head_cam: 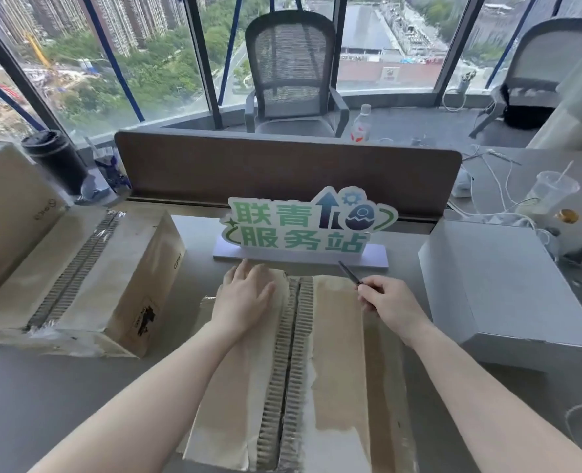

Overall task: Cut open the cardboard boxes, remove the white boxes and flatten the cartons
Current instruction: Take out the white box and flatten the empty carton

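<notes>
A long cardboard box lies in front of me on the desk, its top seam running away from me with torn corrugated edges showing. My left hand rests flat with straight fingers on the box's far left flap. My right hand grips a dark pair of scissors above the far right flap, the blades pointing up and away. A second cardboard box with the same torn seam lies at the left. A white box sits at the right.
A green and white sign stands just beyond the box, in front of a brown desk divider. A third carton and a black tumbler are at the far left. A plastic cup and cables lie at the far right.
</notes>
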### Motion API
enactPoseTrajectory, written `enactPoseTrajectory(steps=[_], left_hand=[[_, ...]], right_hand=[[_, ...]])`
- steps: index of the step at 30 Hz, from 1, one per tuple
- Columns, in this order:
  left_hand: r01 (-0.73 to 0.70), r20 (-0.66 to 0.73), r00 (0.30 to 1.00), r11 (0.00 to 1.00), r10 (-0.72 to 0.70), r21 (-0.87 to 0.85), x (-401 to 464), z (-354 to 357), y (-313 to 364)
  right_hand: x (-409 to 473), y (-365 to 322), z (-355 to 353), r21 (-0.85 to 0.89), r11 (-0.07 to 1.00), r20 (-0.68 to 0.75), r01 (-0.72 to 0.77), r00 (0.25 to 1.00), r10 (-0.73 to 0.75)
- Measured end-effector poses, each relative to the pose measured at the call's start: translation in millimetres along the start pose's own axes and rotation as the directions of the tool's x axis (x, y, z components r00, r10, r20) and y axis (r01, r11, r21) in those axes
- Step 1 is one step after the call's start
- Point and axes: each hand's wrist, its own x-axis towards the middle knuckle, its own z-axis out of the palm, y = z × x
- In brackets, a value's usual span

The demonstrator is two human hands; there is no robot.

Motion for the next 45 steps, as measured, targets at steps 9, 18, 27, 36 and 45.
enactPoseTrajectory(steps=[9,18,27,36,45], left_hand=[[-0.104,-0.023,0.994,0.99,0.102,-0.094,32,5,-4],[-0.13,-0.105,0.988,0.981,0.115,-0.141,30,12,-11],[-0.13,-0.129,0.986,0.977,0.109,-0.167,33,13,-11],[-0.14,-0.16,0.981,0.966,0.107,-0.218,34,14,-13],[-0.147,-0.185,0.977,0.966,0.107,-0.214,34,13,-12]], right_hand=[[51,-36,21,-0.46,0.879,0.219,0.128,0.975,-0.028],[92,-53,25,-0.506,0.852,0.34,0.136,0.939,0.053],[105,-55,20,-0.462,0.849,0.464,0.256,0.886,-0.014],[125,-50,23,-0.422,0.866,0.577,0.269,0.817,0.027],[153,-55,32,-0.415,0.877,0.629,0.244,0.773,0.082]])
